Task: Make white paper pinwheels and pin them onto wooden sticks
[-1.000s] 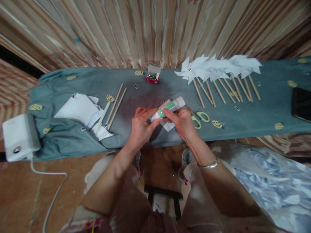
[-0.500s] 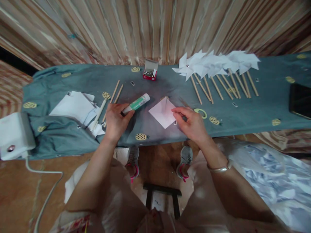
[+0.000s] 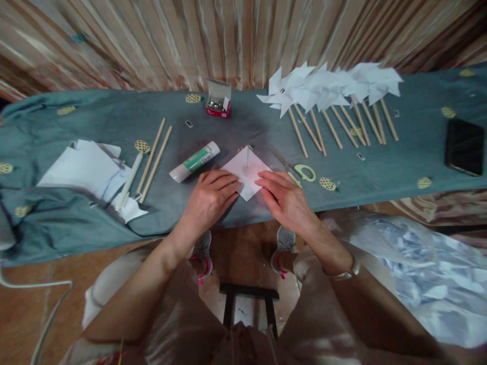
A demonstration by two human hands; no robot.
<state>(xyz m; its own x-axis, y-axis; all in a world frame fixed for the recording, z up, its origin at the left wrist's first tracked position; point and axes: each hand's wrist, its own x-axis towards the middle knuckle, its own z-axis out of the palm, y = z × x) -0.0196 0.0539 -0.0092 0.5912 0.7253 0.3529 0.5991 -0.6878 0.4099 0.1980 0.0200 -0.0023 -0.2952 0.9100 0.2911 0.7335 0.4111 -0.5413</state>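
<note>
A square of white paper (image 3: 248,178) lies cornerwise on the cloth, with a crease near its top corner. My left hand (image 3: 215,195) is at its left corner, the fingers together and bent over the edge. Opposite, my right hand (image 3: 283,197) grips the right corner, fingertips on the paper. Both thumbs are mostly hidden. A glue stick (image 3: 196,162) with a green label rests on the cloth just beyond my left hand. Scissors (image 3: 304,172) with light green handles lie by my right hand, partly covered by it.
White paper pinwheels (image 3: 323,88) on wooden sticks lie in a row at the back right. A small red box (image 3: 218,109) of metal pieces stands behind. Left are two wooden sticks (image 3: 155,165) and paper sheets (image 3: 81,170). A black phone (image 3: 464,147) lies far right.
My left hand has put the glue stick down on the cloth and moved right to the paper. My right hand stays at the paper's right corner. The view has shifted right.
</note>
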